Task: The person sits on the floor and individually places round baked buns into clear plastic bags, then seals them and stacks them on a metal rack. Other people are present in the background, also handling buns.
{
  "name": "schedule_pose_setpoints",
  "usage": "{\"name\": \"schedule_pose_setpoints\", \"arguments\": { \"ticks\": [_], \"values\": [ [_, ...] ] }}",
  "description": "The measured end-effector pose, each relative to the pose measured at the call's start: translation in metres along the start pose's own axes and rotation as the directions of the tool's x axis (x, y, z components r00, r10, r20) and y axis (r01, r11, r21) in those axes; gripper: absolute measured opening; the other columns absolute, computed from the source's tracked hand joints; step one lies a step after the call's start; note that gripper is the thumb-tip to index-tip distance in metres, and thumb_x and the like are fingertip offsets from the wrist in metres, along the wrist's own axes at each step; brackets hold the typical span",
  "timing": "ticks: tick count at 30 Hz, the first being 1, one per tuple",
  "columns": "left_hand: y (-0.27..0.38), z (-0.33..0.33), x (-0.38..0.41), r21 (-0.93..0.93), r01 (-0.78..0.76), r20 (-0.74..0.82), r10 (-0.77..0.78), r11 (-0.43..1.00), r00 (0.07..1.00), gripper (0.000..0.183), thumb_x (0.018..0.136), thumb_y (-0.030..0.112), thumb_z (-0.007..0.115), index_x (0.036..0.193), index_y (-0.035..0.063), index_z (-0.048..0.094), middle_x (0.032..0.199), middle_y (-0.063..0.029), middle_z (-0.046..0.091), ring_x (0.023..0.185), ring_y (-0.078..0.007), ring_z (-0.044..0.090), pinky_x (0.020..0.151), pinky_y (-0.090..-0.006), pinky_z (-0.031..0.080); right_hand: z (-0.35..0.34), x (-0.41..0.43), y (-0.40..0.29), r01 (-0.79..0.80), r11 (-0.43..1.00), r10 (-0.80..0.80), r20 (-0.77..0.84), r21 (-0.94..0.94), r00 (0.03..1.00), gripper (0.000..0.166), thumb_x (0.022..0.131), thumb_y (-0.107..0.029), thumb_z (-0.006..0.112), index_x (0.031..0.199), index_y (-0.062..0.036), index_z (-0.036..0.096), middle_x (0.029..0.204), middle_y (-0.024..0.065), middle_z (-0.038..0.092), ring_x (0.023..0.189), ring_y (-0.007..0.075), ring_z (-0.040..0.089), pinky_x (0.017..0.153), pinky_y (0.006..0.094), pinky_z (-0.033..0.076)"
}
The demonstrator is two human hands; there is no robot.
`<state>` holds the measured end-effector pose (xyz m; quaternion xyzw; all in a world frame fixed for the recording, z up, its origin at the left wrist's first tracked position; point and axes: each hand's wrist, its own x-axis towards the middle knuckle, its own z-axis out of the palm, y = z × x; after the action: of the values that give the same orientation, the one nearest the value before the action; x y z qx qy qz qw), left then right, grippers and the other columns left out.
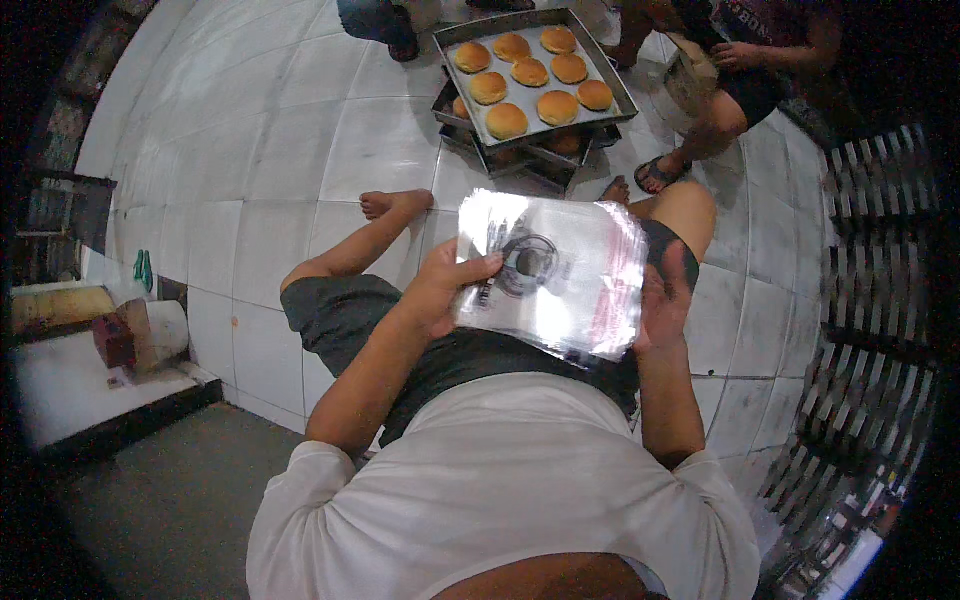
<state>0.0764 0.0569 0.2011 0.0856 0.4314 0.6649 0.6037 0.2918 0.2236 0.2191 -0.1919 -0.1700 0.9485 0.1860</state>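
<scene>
A stack of clear printed plastic bags (577, 270) lies roughly flat above my lap, shiny with reflected light. My left hand (448, 289) grips its left edge, thumb pressed on top and fingers underneath. At the right edge, my right hand (666, 304) rests its palm side against the bags. Its thumb points up, apart from the stack, and its other fingers are partly hidden. Beyond my feet, several golden round buns (530, 72) sit spaced out on a lined metal baking tray (622, 118).
More trays with buns (517, 159) are stacked crookedly beneath the top one. A person sits at upper right, a hand (739, 56) near a pale container (679, 86). Dark slatted racks (874, 292) stand along the right. At left are a white roll (166, 330) and a step edge (142, 416).
</scene>
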Motion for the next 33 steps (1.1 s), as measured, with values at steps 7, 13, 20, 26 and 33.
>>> {"name": "schedule_pose_setpoints", "arguments": {
  "ticks": [7,13,20,26,33],
  "values": [
    [-0.075,-0.012,-0.007,-0.654,0.688,0.699,-0.095,0.314,0.709,0.049,0.096,0.016,0.058,0.140,0.0007,0.045,0.126,-0.0202,0.060,0.109,-0.0277,0.066,0.077,-0.0379,0.062,-0.006,0.033,-0.001,0.128,0.414,0.000,0.141,-0.901,0.990,0.075,0.078,-0.027,0.080,0.135,0.0040,0.044,0.118,0.0118,0.064,0.099,0.0236,0.067,0.092,0.0364,0.053],
    [-0.058,0.001,-0.001,-0.447,0.162,0.216,-0.069,0.880,0.974,0.049,0.100,0.030,0.054,0.141,0.0035,0.046,0.130,-0.0170,0.059,0.118,-0.0261,0.060,0.094,-0.0357,0.055,0.039,0.050,0.027,0.132,0.645,-0.192,0.008,-0.753,0.981,0.045,0.081,-0.011,0.077,0.119,0.0049,0.059,0.103,0.0105,0.069,0.091,0.0185,0.068,0.083,0.0311,0.055],
    [-0.021,0.000,-0.028,0.192,-0.173,-0.101,0.195,0.966,0.976,0.034,0.098,0.021,0.060,0.125,-0.0001,0.057,0.117,-0.0120,0.066,0.106,-0.0184,0.064,0.092,-0.0341,0.052,-0.006,0.055,0.045,-0.073,0.751,0.008,-0.102,-0.656,0.995,0.041,0.092,-0.030,0.068,0.116,0.0035,0.063,0.106,0.0106,0.070,0.092,0.0186,0.068,0.083,0.0334,0.055],
    [-0.023,0.004,-0.029,0.047,-0.173,-0.139,0.178,0.984,0.974,0.032,0.097,0.017,0.063,0.123,-0.0008,0.057,0.108,-0.0076,0.067,0.095,-0.0144,0.064,0.085,-0.0305,0.052,-0.002,0.048,0.039,-0.154,0.693,0.064,-0.153,-0.704,0.986,0.044,0.093,-0.039,0.065,0.112,0.0012,0.067,0.102,0.0081,0.070,0.089,0.0179,0.067,0.081,0.0337,0.053],
    [-0.033,-0.027,0.003,0.414,-0.253,-0.192,0.356,0.874,0.915,0.027,0.097,0.015,0.062,0.119,0.0007,0.057,0.102,-0.0048,0.065,0.093,-0.0113,0.060,0.084,-0.0285,0.049,-0.010,0.082,0.042,0.156,0.179,-0.177,0.124,-0.971,0.976,0.044,0.082,-0.023,0.080,0.115,0.0016,0.066,0.101,0.0085,0.070,0.095,0.0174,0.064,0.085,0.0313,0.051]
  ]
}}
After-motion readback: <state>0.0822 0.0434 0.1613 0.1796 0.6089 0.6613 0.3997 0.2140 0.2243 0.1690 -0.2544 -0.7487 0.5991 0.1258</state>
